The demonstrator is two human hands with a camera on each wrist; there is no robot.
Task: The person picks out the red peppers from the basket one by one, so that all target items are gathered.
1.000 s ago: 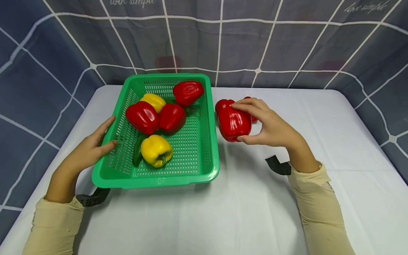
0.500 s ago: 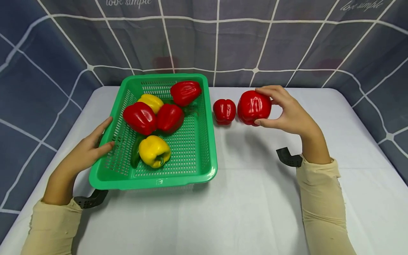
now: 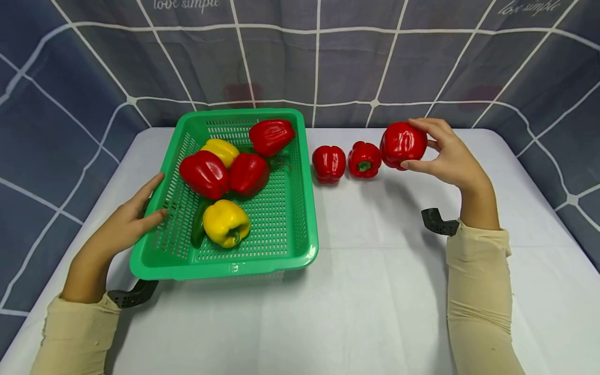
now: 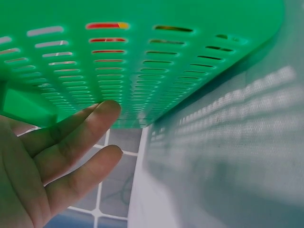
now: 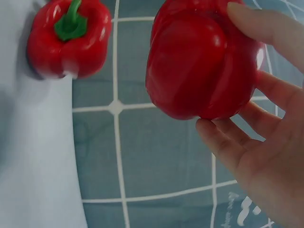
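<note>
In the head view my right hand [image 3: 450, 156] grips a large red bell pepper [image 3: 404, 145] by its right side, thumb in front and fingers behind. The right wrist view shows this pepper [image 5: 194, 61] between thumb and fingers. To its left, two smaller red bell peppers stand on the table: one [image 3: 364, 159] with its green stem toward me, the other [image 3: 329, 164] beside the basket. My left hand [image 3: 124, 224] holds the left rim of a green slotted basket [image 3: 307, 208], thumb over the rim. In the left wrist view, its fingers [image 4: 78, 147] lie along the outer wall.
In the basket are red bell peppers [image 3: 204, 174], yellow bell peppers [image 3: 226, 223] and a long green vegetable [image 3: 199, 224]. A white cloth covers the table [image 3: 365, 302]. A grey-blue curtain [image 3: 347, 62] with white lines closes the back and sides.
My right hand has carried the large red bell pepper rightward and back, from in front of the smaller peppers, which now show fully. My left hand stays on the basket.
</note>
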